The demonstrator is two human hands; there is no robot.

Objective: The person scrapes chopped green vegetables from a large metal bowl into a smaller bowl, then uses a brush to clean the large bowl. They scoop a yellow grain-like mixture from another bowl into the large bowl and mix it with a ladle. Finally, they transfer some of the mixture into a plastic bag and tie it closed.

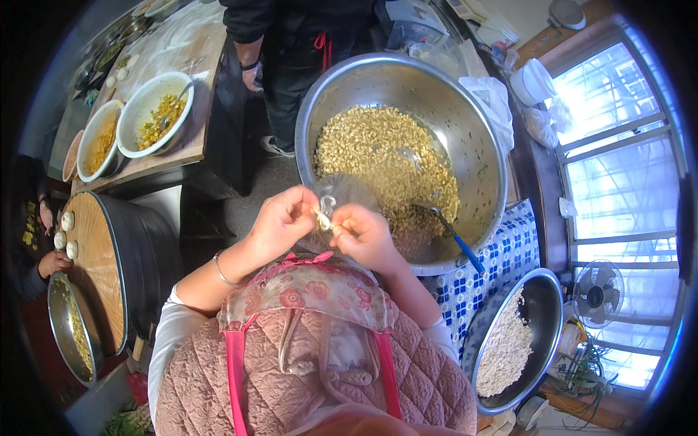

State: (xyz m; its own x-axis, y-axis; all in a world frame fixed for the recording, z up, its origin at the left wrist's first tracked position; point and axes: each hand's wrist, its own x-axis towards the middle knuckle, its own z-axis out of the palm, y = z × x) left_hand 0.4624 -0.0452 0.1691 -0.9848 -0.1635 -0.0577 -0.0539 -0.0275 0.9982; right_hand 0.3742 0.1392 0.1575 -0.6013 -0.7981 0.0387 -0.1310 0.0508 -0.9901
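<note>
Both my hands meet in front of my chest, near the rim of a large steel bowl [401, 62]. My left hand [283, 215] and my right hand [365, 234] pinch the ends of a small, pale, twisted piece [323, 219], whose exact kind I cannot tell. A translucent plastic bag [351, 191] seems to hang just beyond my fingers. Inside the bowl lies a wide heap of yellowish diced filling [376, 147]. A ladle with a blue handle [468, 252] stands in it, leaning on the right side of the rim.
Right, a steel basin [553, 327] holds pale crumbly food beside a blue-checked cloth [512, 229]. At left are a floured wooden table [180, 32] with filling bowls [155, 152], and a round steamer [101, 261] with buns. One person [316, 32] stands ahead; another's hand [54, 264] touches a bun.
</note>
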